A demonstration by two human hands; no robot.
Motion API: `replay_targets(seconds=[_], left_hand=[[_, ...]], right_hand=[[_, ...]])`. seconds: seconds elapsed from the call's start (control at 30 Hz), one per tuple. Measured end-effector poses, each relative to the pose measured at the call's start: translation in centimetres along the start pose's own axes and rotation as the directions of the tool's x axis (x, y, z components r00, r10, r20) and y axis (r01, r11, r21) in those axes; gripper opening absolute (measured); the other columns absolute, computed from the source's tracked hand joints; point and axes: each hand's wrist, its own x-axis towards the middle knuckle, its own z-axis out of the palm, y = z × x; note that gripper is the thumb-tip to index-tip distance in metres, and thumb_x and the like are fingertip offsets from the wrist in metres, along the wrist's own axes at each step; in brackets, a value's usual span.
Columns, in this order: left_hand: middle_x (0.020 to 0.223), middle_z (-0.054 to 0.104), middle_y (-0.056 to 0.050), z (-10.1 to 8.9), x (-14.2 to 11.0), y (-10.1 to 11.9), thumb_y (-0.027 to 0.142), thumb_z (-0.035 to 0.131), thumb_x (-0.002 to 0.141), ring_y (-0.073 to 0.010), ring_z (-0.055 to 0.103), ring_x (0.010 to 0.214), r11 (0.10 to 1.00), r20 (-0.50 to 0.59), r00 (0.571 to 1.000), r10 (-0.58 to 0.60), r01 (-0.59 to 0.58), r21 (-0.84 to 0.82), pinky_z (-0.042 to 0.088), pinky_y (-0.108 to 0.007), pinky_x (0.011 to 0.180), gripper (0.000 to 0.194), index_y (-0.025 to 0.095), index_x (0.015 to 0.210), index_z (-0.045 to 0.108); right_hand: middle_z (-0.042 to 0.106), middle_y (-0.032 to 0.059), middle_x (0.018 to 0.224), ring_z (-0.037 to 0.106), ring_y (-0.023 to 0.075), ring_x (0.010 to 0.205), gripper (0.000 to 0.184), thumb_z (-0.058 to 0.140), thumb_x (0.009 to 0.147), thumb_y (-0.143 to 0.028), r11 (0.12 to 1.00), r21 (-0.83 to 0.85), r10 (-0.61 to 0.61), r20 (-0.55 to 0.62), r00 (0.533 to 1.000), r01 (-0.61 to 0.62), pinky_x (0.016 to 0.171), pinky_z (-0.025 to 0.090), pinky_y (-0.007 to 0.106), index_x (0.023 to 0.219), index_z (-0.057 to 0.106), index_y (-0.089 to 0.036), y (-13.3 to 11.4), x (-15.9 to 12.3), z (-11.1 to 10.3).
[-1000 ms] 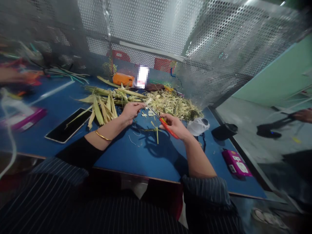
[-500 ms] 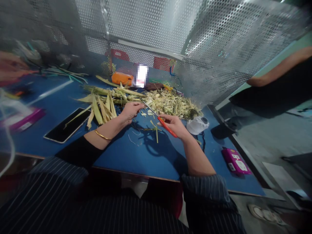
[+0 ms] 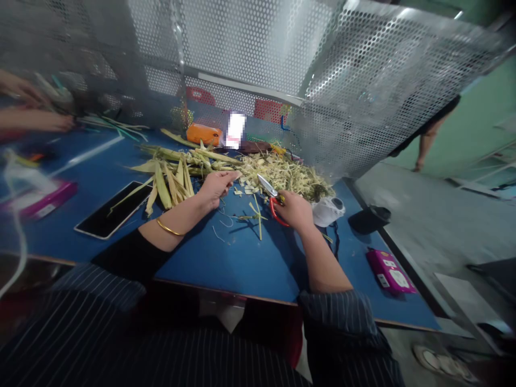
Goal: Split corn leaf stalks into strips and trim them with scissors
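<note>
Red-handled scissors (image 3: 267,186) are held in my right hand (image 3: 296,209), with the blades pointing up and left toward a pile of cut husk pieces (image 3: 282,169). My left hand (image 3: 217,188) is closed in a pinch, with a small pale piece at its fingertips, too small to name. Long dried corn husks (image 3: 163,180) lie just left of that hand. Between my hands, some thin green strips (image 3: 258,217) and bits of thread rest on the blue table (image 3: 242,263).
A black tablet (image 3: 113,209) lies at left, near a magenta pack (image 3: 50,199). An orange pack (image 3: 203,133) and a lit phone (image 3: 235,129) stand behind the husks. At right are a white roll (image 3: 328,211), a black cup (image 3: 368,219) and another magenta pack (image 3: 390,271). A co-worker's hands (image 3: 36,107) are at far left.
My right hand has moved the scissors right, away from my left fingertips, and turned them. A person at the right has moved farther off. My left hand stays nearly still.
</note>
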Motion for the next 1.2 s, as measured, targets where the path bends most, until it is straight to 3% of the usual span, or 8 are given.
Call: replay_targets(seconds=[0.2,0.33,0.43,0.53,0.7,0.87,1.03,1.2], left_hand=[[0.057,0.045,0.005,0.6,-1.2,0.5,0.022,0.073,0.08,-0.0013,0.031,0.041,0.999,0.0,1.0,-0.016,0.016,-0.032,0.019,-0.019,0.042,0.017,0.014,0.071,0.06],[0.055,0.047,0.004,1.1,-2.1,0.3,0.027,0.076,0.076,-0.0021,0.032,0.041,0.999,0.035,0.998,0.051,-0.05,-0.015,0.018,-0.02,0.041,0.024,0.015,0.064,0.058],[0.053,0.048,0.004,1.5,-2.6,0.0,0.029,0.075,0.074,-0.003,0.034,0.042,0.991,0.068,0.989,0.133,-0.134,0.016,0.021,-0.021,0.042,0.028,0.015,0.059,0.056],[0.05,0.048,0.005,1.6,-2.7,-0.2,0.033,0.074,0.073,-0.0035,0.035,0.041,0.987,0.085,0.984,0.156,-0.159,0.034,0.022,-0.02,0.041,0.031,0.015,0.056,0.054],[0.047,0.045,0.006,1.4,-2.4,-0.3,0.035,0.073,0.072,-0.0034,0.036,0.039,0.989,0.028,0.988,0.149,-0.149,0.001,0.024,-0.019,0.04,0.036,0.016,0.054,0.049],[0.063,0.063,0.0,1.4,-2.3,-0.6,0.034,0.07,0.076,-0.007,0.055,0.053,0.993,0.159,0.984,0.076,-0.089,0.076,0.037,-0.019,0.049,0.02,0.015,0.072,0.067],[0.065,0.068,-0.003,1.2,-2.0,-1.1,0.024,0.068,0.076,-0.0094,0.06,0.058,0.964,0.214,0.971,0.108,-0.155,0.215,0.045,-0.022,0.06,0.011,0.013,0.076,0.069],[0.048,0.055,0.003,0.5,-1.6,-1.0,0.035,0.063,0.081,-0.0088,0.049,0.046,0.781,0.203,0.929,0.309,-0.369,0.504,0.034,-0.02,0.048,0.025,0.015,0.067,0.065]], right_hand=[[0.07,0.0187,0.102,0.068,0.0311,0.091,0.034,0.051,0.087,-0.034,0.989,-0.149,0.01,0.13,0.991,0.01,0.071,0.047,0.036,0.11,0.065,-0.013,0.3,-0.5,-0.4],[0.07,0.0148,0.108,0.066,0.0262,0.095,0.031,0.05,0.089,-0.036,0.958,0.285,-0.004,-0.113,0.994,0.036,0.08,0.048,0.037,0.102,0.07,-0.017,-1.5,-0.6,-0.9],[0.073,0.0073,0.095,0.067,0.0195,0.087,0.033,0.062,0.081,-0.042,0.514,0.856,0.064,-0.109,0.992,0.061,0.077,0.05,0.032,0.102,0.07,-0.018,-4.3,0.1,-1.3],[0.071,0.0018,0.076,0.064,0.0149,0.07,0.033,0.075,0.066,-0.042,0.109,0.991,0.07,0.068,0.995,-0.075,0.065,0.047,0.027,0.09,0.073,-0.019,-7.4,1.2,-1.4],[0.061,-0.0039,0.055,0.052,0.0081,0.053,0.023,0.082,0.054,-0.035,-0.117,0.989,0.092,0.098,0.991,-0.087,0.058,0.044,0.024,0.064,0.069,-0.018,-9.3,2.5,-1.1],[0.062,-0.004,0.055,0.052,0.0073,0.051,0.022,0.079,0.06,-0.035,-0.109,0.992,0.147,0.081,0.986,-0.065,0.055,0.041,0.022,0.065,0.066,-0.018,-7.5,2.9,0.0],[0.064,-0.0027,0.057,0.054,0.009,0.051,0.02,0.07,0.073,-0.037,0.106,0.993,0.176,-0.076,0.981,0.057,0.055,0.041,0.023,0.072,0.064,-0.018,-6.7,2.5,0.2],[0.065,-0.0018,0.062,0.06,0.0119,0.059,0.018,0.063,0.081,-0.037,0.33,0.917,0.2,-0.302,0.932,0.226,0.063,0.047,0.026,0.075,0.062,-0.02,-7.6,1.7,-0.4]])
